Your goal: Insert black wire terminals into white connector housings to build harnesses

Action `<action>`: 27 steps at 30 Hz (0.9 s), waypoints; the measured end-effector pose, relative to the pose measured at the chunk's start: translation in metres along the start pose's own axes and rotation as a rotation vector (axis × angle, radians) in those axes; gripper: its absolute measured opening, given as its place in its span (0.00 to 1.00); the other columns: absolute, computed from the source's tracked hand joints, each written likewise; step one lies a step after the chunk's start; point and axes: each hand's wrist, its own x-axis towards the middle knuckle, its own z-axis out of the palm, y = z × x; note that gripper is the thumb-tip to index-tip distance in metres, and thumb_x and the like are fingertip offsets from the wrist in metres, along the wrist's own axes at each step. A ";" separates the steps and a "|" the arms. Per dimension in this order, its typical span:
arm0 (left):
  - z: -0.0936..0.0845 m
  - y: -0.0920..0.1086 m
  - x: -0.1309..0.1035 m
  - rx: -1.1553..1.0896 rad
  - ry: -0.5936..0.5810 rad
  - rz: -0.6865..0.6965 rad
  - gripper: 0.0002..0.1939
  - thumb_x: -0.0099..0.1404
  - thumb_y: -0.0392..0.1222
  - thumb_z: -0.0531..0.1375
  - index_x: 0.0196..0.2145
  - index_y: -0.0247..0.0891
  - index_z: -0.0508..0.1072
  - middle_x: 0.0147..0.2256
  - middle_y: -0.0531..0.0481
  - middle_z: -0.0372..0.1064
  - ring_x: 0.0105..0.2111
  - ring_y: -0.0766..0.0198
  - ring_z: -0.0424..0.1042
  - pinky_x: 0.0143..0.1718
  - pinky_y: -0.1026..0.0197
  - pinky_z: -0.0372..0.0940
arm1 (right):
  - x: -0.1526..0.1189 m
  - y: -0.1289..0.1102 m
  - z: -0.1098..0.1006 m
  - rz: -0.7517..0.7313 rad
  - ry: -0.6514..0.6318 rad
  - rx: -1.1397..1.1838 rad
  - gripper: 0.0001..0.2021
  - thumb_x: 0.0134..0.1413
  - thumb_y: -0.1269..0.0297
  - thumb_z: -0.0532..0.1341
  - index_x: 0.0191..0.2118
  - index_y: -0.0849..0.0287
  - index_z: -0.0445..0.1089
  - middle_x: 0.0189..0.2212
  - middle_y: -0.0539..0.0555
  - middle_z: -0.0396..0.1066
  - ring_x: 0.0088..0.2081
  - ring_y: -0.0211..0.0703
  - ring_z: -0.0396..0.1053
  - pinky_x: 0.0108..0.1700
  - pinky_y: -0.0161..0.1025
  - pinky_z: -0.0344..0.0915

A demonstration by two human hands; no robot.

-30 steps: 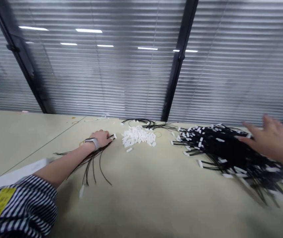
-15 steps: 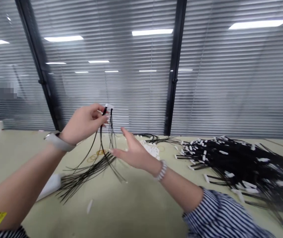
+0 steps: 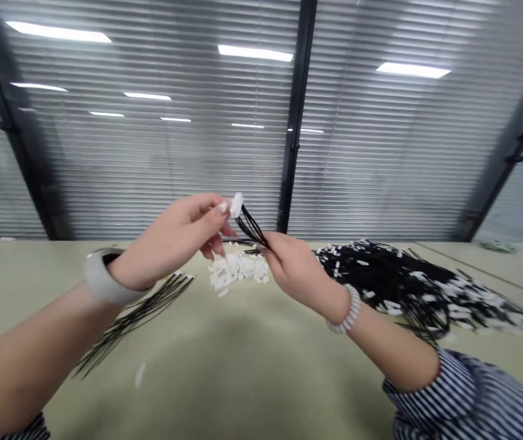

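In front of me, a white plastic connector (image 3: 237, 205) with several black wires (image 3: 251, 226) hangs in the air between my two hands. My left hand (image 3: 188, 229) has its thumb and index fingertip pinched at the connector's left edge, the other fingers loosely curled. The wires are gripped between the thumb and fingers of my right hand (image 3: 300, 272), a short way from the connector; their far ends are hidden behind it. Beneath my hands lies a pile of loose white connectors (image 3: 238, 269). A bundle of black wires (image 3: 137, 318) rests on the table below my left wrist.
A large heap of black wire harnesses (image 3: 380, 275) with white connectors covers the table's right side. One small white piece (image 3: 140, 374) lies alone at the front left of the pale table (image 3: 224, 379). Behind stands a window with blinds (image 3: 188, 159).
My right hand, open before, has closed on the wires and moved right. The wires have swung from hanging down to pointing right. My view has turned to the right.
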 end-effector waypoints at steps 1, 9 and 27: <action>0.007 -0.004 -0.001 -0.092 -0.078 -0.070 0.20 0.60 0.57 0.54 0.35 0.35 0.69 0.25 0.50 0.68 0.21 0.67 0.67 0.22 0.65 0.64 | -0.010 0.006 -0.006 0.004 0.001 -0.084 0.15 0.59 0.68 0.48 0.50 0.61 0.64 0.37 0.56 0.71 0.36 0.41 0.66 0.35 0.37 0.58; 0.059 -0.053 -0.023 -0.440 -0.368 -0.538 0.19 0.57 0.55 0.58 0.34 0.34 0.67 0.25 0.52 0.68 0.20 0.71 0.66 0.21 0.67 0.63 | -0.077 0.043 -0.008 -0.064 -0.039 -0.551 0.20 0.57 0.76 0.47 0.54 0.60 0.64 0.25 0.54 0.64 0.27 0.41 0.56 0.29 0.39 0.49; 0.083 -0.130 -0.085 -0.388 -0.404 -0.806 0.14 0.59 0.39 0.57 0.42 0.34 0.62 0.26 0.56 0.62 0.26 0.69 0.67 0.23 0.69 0.62 | -0.018 0.045 0.082 0.001 -0.535 0.150 0.09 0.58 0.63 0.54 0.38 0.60 0.69 0.32 0.53 0.68 0.34 0.37 0.64 0.41 0.37 0.60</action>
